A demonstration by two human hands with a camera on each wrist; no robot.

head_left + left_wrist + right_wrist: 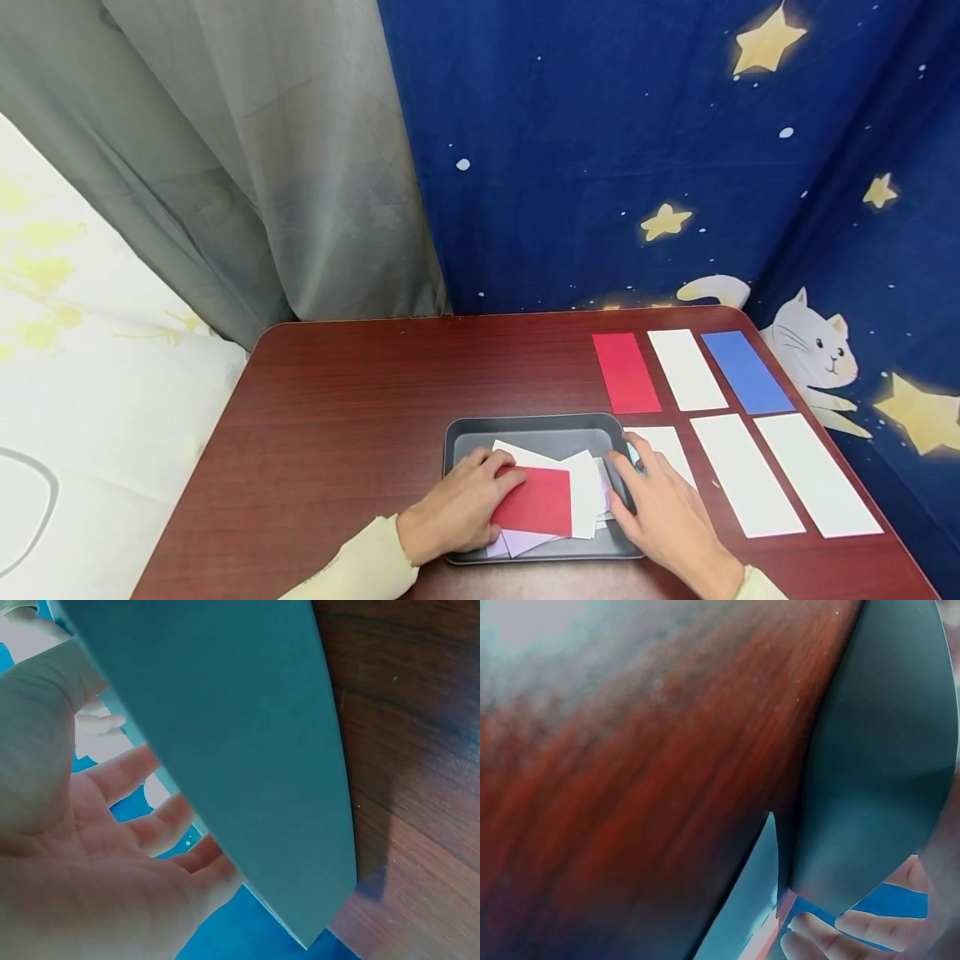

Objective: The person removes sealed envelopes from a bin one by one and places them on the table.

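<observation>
In the head view a dark grey tray [540, 427] stands near the table's front edge with a loose pile of paper cards in it. On top lies a red card [536, 504], over white cards [582, 492] and lilac cards [517, 543]. My left hand [461, 504] reaches over the tray's left rim, its fingers resting on the red card's left side. Around the tray's right rim my right hand [663, 508] spreads its fingers and thumb. A small light blue patch [633, 452] shows among those fingers. Both wrist views show the tray's outer wall [225, 750] beside the fingers.
At the table's right a red card [627, 372], a white card [687, 369] and a blue card [747, 372] form a back row. Several white cards [746, 475] lie in front, one partly behind my right hand. Curtains [562, 167] hang behind the wooden table [352, 400].
</observation>
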